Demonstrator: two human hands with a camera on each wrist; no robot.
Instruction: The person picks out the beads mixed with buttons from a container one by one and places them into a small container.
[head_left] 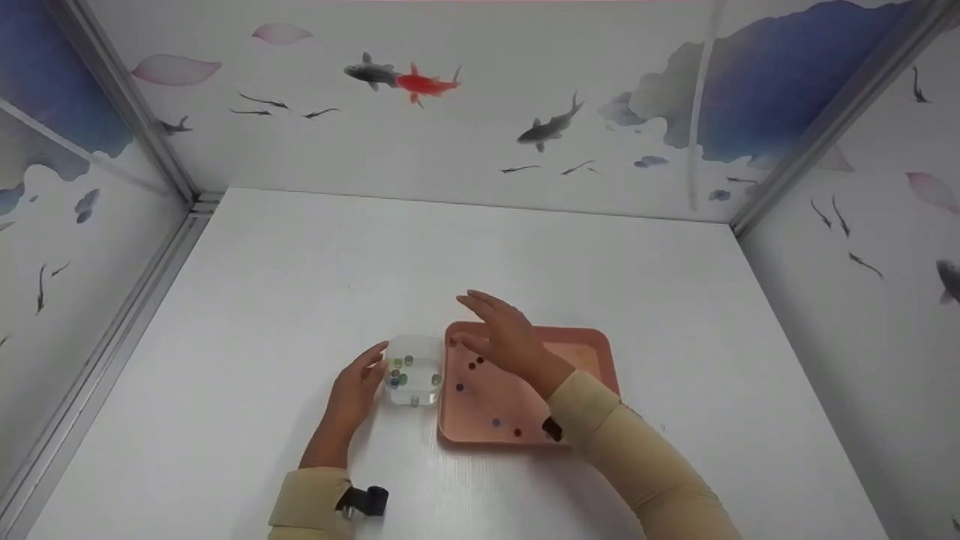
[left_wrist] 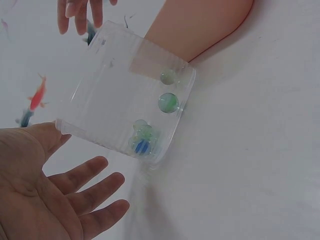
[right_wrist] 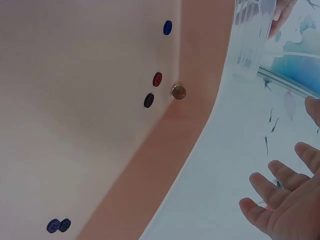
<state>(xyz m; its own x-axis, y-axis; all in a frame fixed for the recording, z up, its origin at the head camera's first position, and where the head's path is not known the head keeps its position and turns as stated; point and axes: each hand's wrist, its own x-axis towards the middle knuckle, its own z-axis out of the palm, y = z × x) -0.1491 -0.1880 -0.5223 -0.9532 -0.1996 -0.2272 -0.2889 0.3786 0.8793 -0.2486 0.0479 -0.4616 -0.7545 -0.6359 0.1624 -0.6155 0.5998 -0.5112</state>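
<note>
Left hand (head_left: 358, 386), fingers spread, rests beside the box (head_left: 413, 370) of marbles; right hand (head_left: 501, 336), also empty, hovers over the tray (head_left: 600, 360). Risk: a nudged box spills marbles across the worktop (head_left: 300, 300).

From the head view, the right hand (head_left: 504, 339) covers part of the pink tray (head_left: 600, 349). The marbles (head_left: 399, 373) in the clear box (head_left: 413, 351) are too small to count. In the right wrist view, the box runs off the upper right edge.
</note>
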